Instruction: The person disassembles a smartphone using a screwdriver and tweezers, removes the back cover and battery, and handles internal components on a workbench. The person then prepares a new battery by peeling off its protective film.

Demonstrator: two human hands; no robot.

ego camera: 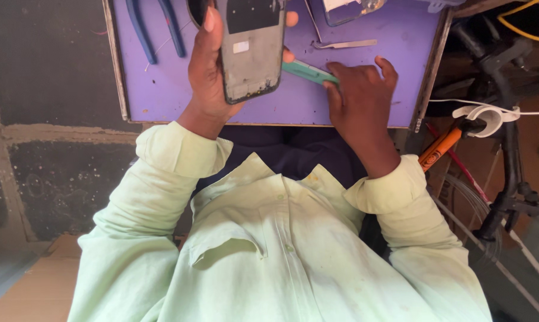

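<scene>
While we are clamping the phone (251,48) upright in our left hand (212,71), our right hand (359,89) is closing on the green tool (308,71), lying crosswise just right of that grip.

Purple mat (365,27), green tool (308,71), perhaps grey phone (251,50).

This looks like a small repair workshop for phones, set up in a rough, informal spot. A purple worktop (162,89) fills the upper middle of the frame and carries blue-handled pliers (156,30), metal tweezers (347,43) and an opened phone shell (252,48). Bare, stained concrete floor (48,167) lies at the left, and a bicycle (508,167) with cables stands at the right edge.
</scene>
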